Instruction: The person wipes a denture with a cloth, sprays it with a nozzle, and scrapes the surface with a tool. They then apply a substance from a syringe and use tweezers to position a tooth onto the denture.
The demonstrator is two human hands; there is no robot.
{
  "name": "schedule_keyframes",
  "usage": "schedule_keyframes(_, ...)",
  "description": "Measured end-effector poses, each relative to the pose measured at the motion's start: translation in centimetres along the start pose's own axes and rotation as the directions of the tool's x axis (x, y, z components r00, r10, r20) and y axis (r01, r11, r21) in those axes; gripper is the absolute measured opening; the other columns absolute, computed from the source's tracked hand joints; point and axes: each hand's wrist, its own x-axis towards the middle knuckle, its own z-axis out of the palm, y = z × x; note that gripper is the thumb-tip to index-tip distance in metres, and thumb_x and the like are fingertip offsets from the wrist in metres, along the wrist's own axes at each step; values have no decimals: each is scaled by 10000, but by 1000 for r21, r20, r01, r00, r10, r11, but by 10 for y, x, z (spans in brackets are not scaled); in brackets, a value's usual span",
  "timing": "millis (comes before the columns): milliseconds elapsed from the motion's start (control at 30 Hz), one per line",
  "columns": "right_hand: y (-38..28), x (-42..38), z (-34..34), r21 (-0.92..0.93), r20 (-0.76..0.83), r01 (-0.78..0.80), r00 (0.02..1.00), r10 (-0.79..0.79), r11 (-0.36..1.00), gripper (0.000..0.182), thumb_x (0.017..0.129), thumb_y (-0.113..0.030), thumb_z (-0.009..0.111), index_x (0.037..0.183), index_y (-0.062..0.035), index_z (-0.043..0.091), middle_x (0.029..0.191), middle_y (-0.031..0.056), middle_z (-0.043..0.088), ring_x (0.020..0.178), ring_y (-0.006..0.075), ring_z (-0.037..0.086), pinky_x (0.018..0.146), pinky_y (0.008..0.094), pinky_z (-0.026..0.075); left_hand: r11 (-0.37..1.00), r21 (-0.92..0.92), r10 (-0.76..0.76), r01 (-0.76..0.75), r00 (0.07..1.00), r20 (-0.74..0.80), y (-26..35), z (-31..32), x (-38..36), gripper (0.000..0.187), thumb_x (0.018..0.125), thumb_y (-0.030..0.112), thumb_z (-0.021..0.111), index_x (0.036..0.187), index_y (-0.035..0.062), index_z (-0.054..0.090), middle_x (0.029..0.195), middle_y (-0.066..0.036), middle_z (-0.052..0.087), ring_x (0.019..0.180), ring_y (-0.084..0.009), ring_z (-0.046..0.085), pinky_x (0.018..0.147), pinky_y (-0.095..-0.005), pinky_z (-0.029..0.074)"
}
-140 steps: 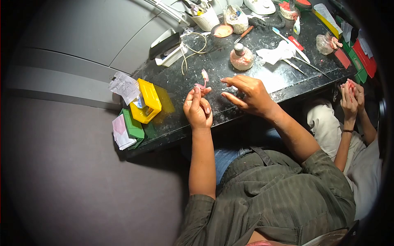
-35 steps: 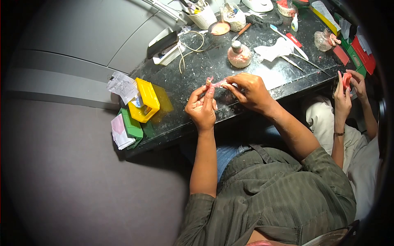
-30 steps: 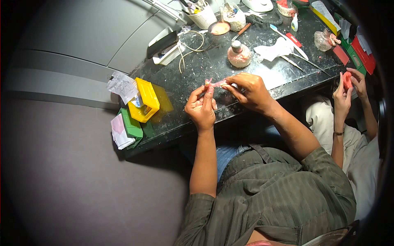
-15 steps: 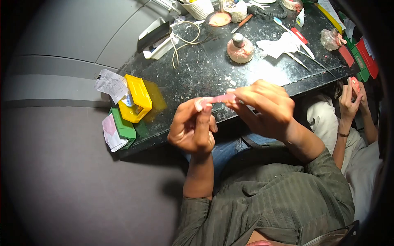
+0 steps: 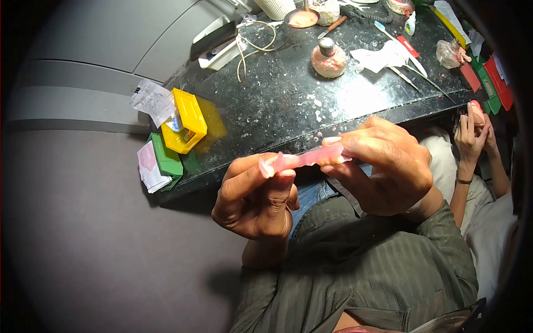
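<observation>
A thin pink partial denture (image 5: 304, 159), with pale tooth-like bits at both ends, is stretched between my two hands in front of the bench edge. My left hand (image 5: 258, 197) pinches its left end between thumb and fingers. Its right end sits between the thumb and fingers of my right hand (image 5: 383, 164). The palm side of the right hand is hidden. Beyond the hands, a round wax-smeared burner (image 5: 329, 60) with a metal cap stands on the bench.
The speckled black bench (image 5: 266, 105) bears a white cloth (image 5: 377, 60), a brown-handled knife (image 5: 333, 26), a small pan (image 5: 302, 19) and a white device with a cable (image 5: 222, 53). Yellow (image 5: 189, 119) and green bins (image 5: 166, 158) stand left. Another person's hands (image 5: 473, 133) hold a pink piece at right.
Both hands have come lower and closer to the camera with the denture, which now shows larger. My right hand has also moved to the right. The view has shifted slightly.
</observation>
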Motion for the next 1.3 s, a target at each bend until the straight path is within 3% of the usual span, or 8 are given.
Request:
schedule_keyframes(100, -4, 1, 0, 3, -33, -47, 998, 47, 999, 220, 778, -18, 833, 953, 46, 716, 781, 122, 732, 567, 160, 648, 499, 251, 479, 987, -50, -157, 153, 983, -99, 12, 0, -5, 243, 875, -67, 728, 1089, 10, 642, 1009, -198, 669, 537, -83, 565, 433, -211, 466)
schedule_keyframes(367, -14, -1, -3, 35, 43, -158, 987, 157, 987, 229, 815, -5, 813, 986, 65, 678, 859, 158, 737, 632, 163, 624, 556, 268, 465, 998, 20, -63, 65, 993, -102, 22, 7, -1, 240, 859, -103, 727, 1067, -13, 649, 1009, -214, 682, 522, -74, 559, 438, -210, 454)
schedule_keyframes(433, -15, 0, 0, 49, -17, -189, 982, 190, 981, 208, 792, -43, 838, 956, 19, 725, 762, 88, 707, 564, 126, 600, 504, 237, 456, 997, 38, -64, 68, 993, -98, 26, 7, -1, 242, 856, -107, 727, 1065, -14, 648, 1006, -216, 687, 523, -75, 562, 445, -209, 457)
schedule_keyframes(667, -20, -1, 0, 51, -34, -180, 983, 182, 982, 202, 798, -41, 830, 958, 22, 725, 763, 97, 707, 570, 131, 612, 503, 241, 457, 996, 68, -57, 63, 994, -96, 30, 11, -4, 267, 876, -98, 710, 1110, 4, 632, 1026, -203, 692, 623, -77, 592, 505, -215, 485)
schedule_keyframes(733, -21, 0, 0, -45, -30, -110, 994, 109, 993, 203, 779, -24, 832, 943, 26, 722, 772, 100, 712, 573, 147, 623, 500, 247, 461, 982, -15, -187, 187, 975, -118, 35, 14, -4, 305, 906, -76, 689, 1181, 18, 599, 1050, -176, 693, 679, -71, 588, 569, -228, 504)
schedule_keyframes(833, -17, -2, 5, -165, -64, 78, 994, -90, 983, 207, 758, -7, 833, 924, 32, 716, 788, 99, 721, 574, 159, 629, 497, 254, 462, 979, -32, -205, 203, 955, -214, 31, 26, 4, 205, 877, -66, 674, 1062, -45, 587, 868, -177, 676, 397, -59, 414, 359, -193, 309)
schedule_keyframes(1000, -18, -8, 6, -338, -22, 245, 963, -268, 909, 250, 747, -18, 813, 974, 33, 719, 845, 110, 726, 629, 174, 647, 529, 270, 469, 938, -159, -340, 309, 908, -246, 31, 28, 10, 165, 875, -80, 652, 989, -5, 561, 830, -153, 655, 399, -66, 422, 352, -201, 314)
schedule_keyframes(1300, -17, -13, 6, -394, -21, 280, 950, -313, 876, 266, 768, -57, 807, 1008, 20, 724, 856, 93, 728, 633, 165, 644, 533, 266, 458, 875, -224, -472, 429, 859, -198, 39, 29, 13, 161, 890, -64, 652, 958, 34, 543, 831, -134, 656, 426, -83, 468, 374, -208, 372)
